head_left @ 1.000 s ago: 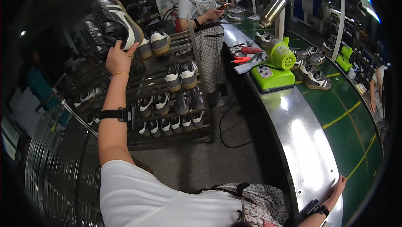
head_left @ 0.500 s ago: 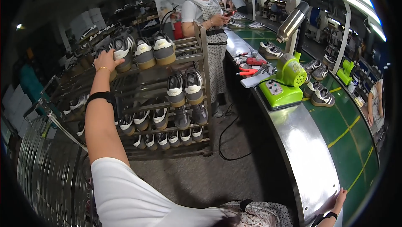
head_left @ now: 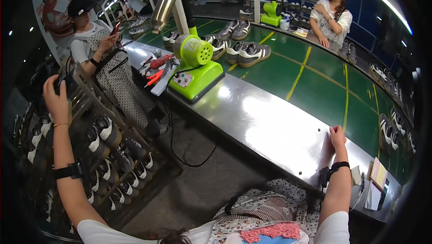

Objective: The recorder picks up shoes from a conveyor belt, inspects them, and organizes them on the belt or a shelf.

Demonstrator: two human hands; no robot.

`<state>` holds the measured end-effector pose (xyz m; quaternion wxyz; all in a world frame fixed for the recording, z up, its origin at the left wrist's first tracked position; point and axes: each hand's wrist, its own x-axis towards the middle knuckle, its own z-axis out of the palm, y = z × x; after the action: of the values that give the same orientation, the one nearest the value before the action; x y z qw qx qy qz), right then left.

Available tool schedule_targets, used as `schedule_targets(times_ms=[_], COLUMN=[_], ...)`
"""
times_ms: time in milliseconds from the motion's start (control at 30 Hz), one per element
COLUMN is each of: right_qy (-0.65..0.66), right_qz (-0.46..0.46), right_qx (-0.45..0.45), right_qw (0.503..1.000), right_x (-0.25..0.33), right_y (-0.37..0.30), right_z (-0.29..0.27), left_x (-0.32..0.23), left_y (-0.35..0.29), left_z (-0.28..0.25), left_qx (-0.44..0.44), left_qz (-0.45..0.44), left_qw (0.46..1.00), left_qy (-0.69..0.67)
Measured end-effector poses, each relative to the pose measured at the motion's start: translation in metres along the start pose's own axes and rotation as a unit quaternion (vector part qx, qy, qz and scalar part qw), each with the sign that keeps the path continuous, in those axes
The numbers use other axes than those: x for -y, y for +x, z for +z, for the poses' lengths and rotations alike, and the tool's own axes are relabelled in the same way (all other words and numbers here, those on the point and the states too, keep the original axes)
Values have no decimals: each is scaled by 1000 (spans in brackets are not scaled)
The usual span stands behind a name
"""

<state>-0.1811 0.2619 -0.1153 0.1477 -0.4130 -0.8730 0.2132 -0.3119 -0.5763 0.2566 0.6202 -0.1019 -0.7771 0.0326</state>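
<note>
Shoes [head_left: 108, 131] in dark grey and white, with tan soles, fill the lower tiers of a metal rack [head_left: 90, 84] on the person's left, close together in slanting rows. The hands are well apart, one on either side. The left hand [head_left: 56, 100] is raised at the rack's top, fingers and thumb bent about a dark shape; whether that is a shoe, and whether the grip is firm, I cannot tell. A black band [head_left: 69, 171] circles the left forearm. The right hand [head_left: 338, 138] is at the far edge of the shiny bench [head_left: 270, 127], near the green belt [head_left: 276, 79]; its fingers are curled, and I cannot tell whether anything is between them.

More shoes stand on the belt, one pair [head_left: 249, 54] just beyond a lime-green machine [head_left: 198, 82] and others behind it. The machine sits on the bench under a steel cylinder [head_left: 165, 7]. Beside it lie a red tool [head_left: 161, 61] and orange-handled pliers [head_left: 155, 77]. A notepad [head_left: 378, 173] lies near the bench's right end.

Past the rack, a co-worker in a dotted apron [head_left: 123, 84] holds a phone [head_left: 116, 29]. Across the belt, another person [head_left: 335, 21] has one arm folded over the chest.
</note>
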Motion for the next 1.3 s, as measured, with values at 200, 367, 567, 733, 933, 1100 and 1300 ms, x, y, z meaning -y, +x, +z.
schedule_targets(times_ms=[200, 367, 567, 733, 933, 1100, 1300], right_qy=[29, -90, -264, -288, -267, -234, -233], right_qz=[-39, -136, -158, -152, -142, -129, -81], right_qx=[76, 207, 338, 408, 414, 393, 374], right_qw=[996, 965, 890, 853, 858, 880, 894], right_x=[15, 35, 58, 68, 73, 80, 91], right_y=[-9, -6, 9, 22, 21, 19, 14], right_z=[-25, -45, -42, -34, -32, -30, -26], left_x=[-262, -399, -500, -538, -549, -549, -565], left_y=[-14, -52, -71, -58, -30, -30, -49], left_z=[137, 255, 374, 443, 515, 529, 464], left_qx=[168, 366, 488, 515, 703, 703, 552], left_qz=[146, 167, 106, 50, 64, 116, 196], left_qw=[938, 862, 854, 847, 698, 689, 807], left_qy=[-266, -308, -148, -118, -122, -131, -76])
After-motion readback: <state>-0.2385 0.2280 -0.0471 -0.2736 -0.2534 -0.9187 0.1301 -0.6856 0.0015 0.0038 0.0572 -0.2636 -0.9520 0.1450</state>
